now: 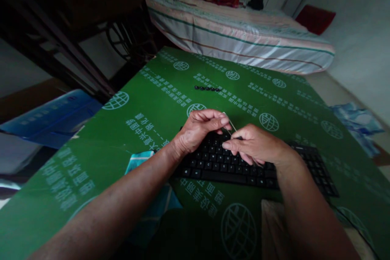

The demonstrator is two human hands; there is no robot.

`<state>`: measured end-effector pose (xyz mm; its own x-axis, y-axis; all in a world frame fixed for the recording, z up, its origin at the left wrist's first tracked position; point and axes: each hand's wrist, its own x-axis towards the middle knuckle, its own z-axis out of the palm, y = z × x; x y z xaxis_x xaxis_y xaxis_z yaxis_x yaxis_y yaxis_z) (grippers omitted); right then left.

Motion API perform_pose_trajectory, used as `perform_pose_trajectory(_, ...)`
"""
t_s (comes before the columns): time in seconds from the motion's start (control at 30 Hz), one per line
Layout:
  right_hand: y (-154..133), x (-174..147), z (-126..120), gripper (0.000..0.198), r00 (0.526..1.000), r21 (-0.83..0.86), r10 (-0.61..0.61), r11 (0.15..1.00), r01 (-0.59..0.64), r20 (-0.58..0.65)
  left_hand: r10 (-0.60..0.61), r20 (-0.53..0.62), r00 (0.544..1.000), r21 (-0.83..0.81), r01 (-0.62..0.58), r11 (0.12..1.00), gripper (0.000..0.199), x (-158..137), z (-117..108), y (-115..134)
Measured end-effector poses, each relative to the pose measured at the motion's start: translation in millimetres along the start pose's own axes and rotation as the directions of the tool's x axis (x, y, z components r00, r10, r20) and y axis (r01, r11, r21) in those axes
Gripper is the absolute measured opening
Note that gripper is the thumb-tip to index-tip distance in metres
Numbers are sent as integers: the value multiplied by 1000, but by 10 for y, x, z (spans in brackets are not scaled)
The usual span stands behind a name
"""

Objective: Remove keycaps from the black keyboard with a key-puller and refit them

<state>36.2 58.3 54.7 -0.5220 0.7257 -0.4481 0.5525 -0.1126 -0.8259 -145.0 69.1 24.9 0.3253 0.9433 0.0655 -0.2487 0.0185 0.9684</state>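
Note:
A black computer keyboard (219,172) lies on the green table, partly hidden under my hands and right forearm. Above its upper rows, my left hand (205,126) pinches the far end of a thin, pale, wire-like tool (232,125). My right hand (251,145) is closed round the near end of the same tool, fingers low over the keys. The tool's exact kind is hard to make out. Farther back, several small black pieces (207,88), which look like keycaps, lie in a short row.
The green board table (152,109) carries printed white lettering and globe marks. A blue-green checked cloth (164,201) lies under my left forearm. A brown-grey item (271,223) sits near the front edge, with a cable (355,225) to its right. Behind stands a bed (243,40).

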Motion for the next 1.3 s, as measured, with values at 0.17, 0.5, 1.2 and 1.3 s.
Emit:
perform_pose_trajectory(0.17, 4, -61, -67, 43, 986, 210, -154, 964, 165, -66, -45, -84, 995, -87, 38, 995, 20, 20, -35, 7)
perform_pose_trajectory(0.5, -60, 3, -67, 61, 802, 343, -353, 766, 543, -481, -92, -196, 976, -197, 53, 979, 28, 73, -47, -26)
perform_pose_trajectory(1.2, 51, 172, 61, 19, 723, 89, -347, 867, 490, -598, 130, -280, 951, 419, -1, 908, 15, 46, 14, -187)
perform_pose_trajectory(1.3, 21, 144, 64, 17, 729, -29, -396, 888, 459, -558, 172, -320, 932, 499, 12, 867, 9, 52, 5, -203)
